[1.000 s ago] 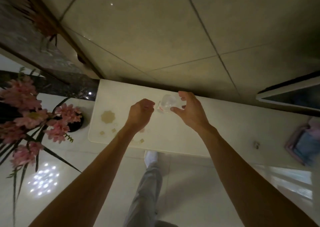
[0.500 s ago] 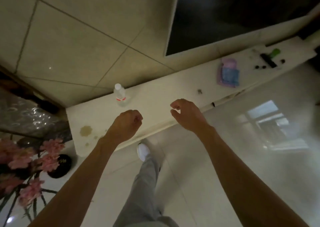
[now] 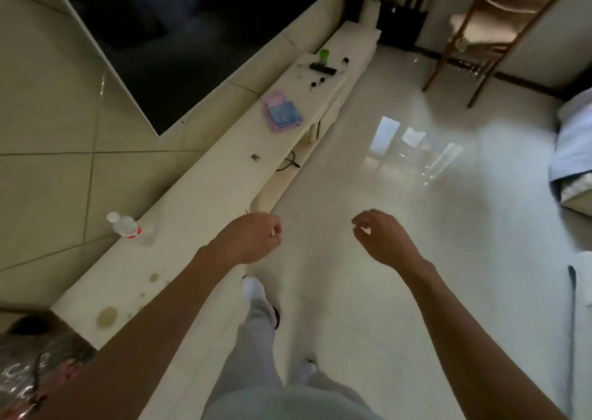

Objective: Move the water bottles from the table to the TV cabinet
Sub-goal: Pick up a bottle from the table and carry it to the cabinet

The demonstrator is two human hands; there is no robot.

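Note:
A clear water bottle with a white cap and a red label stands upright near the back edge of the long white TV cabinet, close to the tiled wall. My left hand is curled into a loose fist over the cabinet's front edge, well to the right of the bottle, with nothing in it. Out over the glossy floor, my right hand hangs empty with its fingers bent and apart. No other bottle and no table show in this view.
A dark TV screen hangs above the cabinet. A pink and blue cloth, a black remote and a green cup lie farther along it. A wooden chair stands at the back right, a sofa edge at right.
One second ago both hands were at the bottle on the cabinet. They have let go and drawn away, and my view has swung right along the cabinet towards the room.

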